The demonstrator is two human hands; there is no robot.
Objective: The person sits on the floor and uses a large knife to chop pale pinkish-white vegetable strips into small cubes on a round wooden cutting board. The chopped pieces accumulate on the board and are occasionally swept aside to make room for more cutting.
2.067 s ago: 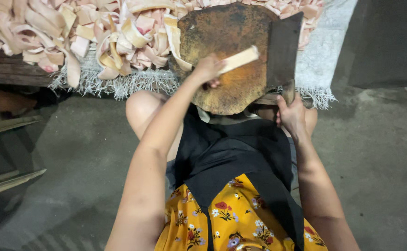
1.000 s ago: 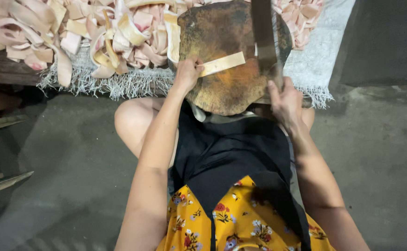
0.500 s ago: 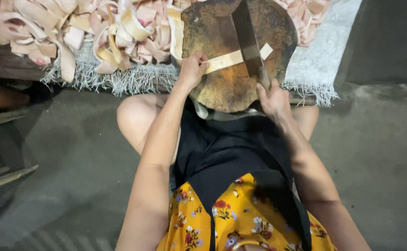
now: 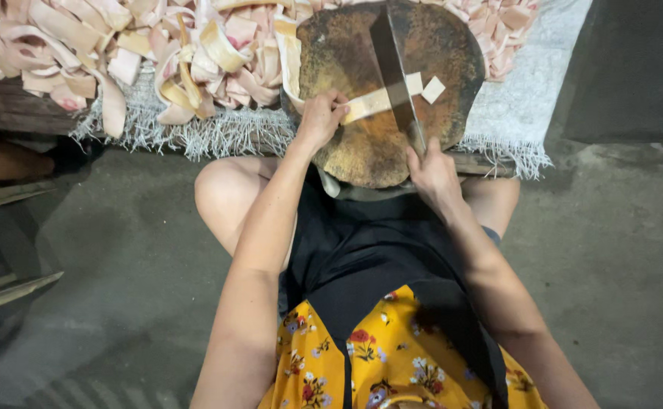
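A round, dark brown chopping block (image 4: 354, 144) rests in front of my knees. My left hand (image 4: 321, 115) pins down one end of a pale strip (image 4: 369, 102) lying across the block. My right hand (image 4: 431, 176) grips the handle of a cleaver (image 4: 394, 72), whose blade stands edge-down across the strip. A small cut-off square piece (image 4: 432, 89) lies just right of the blade.
A big heap of pale pink and cream strips (image 4: 127, 53) lies on a white fringed mat (image 4: 521, 98) behind and left of the block. Wooden slats (image 4: 6, 291) lie at the left on the grey concrete floor (image 4: 619, 265). A black apron (image 4: 369, 257) covers my lap.
The cleaver swung from flat at the block's right to edge-down on the strip. A square piece now lies separated on the right. My left hand stayed on the strip.
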